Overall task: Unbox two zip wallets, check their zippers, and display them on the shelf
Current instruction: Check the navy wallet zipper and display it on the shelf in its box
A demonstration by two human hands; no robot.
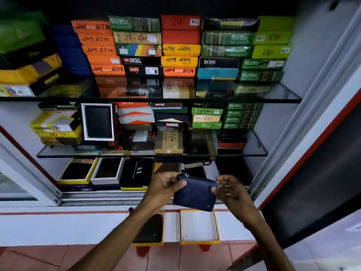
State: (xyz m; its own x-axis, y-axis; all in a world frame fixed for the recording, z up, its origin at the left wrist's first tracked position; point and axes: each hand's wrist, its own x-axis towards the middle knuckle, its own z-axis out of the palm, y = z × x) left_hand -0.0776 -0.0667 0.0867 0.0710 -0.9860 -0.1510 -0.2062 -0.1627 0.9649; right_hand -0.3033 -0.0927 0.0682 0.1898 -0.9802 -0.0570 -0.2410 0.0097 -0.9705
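I hold a navy blue zip wallet (195, 194) in front of the lowest shelf. My left hand (166, 185) grips its upper left corner, close to the metal zipper pull (186, 174). My right hand (227, 187) pinches its right edge with curled fingers. Below the wallet, on the white ledge (58, 227), lie two yellow-rimmed boxes. The left box (156, 229) holds a black wallet and my left forearm partly covers it. The right box (199, 226) is empty and shows its white inside.
Three glass shelves (273, 94) carry stacks of coloured wallet boxes. On the lowest shelf stand open boxes with black wallets (78, 171) and a black AX box (137, 173). A sliding door frame (312, 106) rises at the right. Red floor tiles (58, 257) lie below the ledge.
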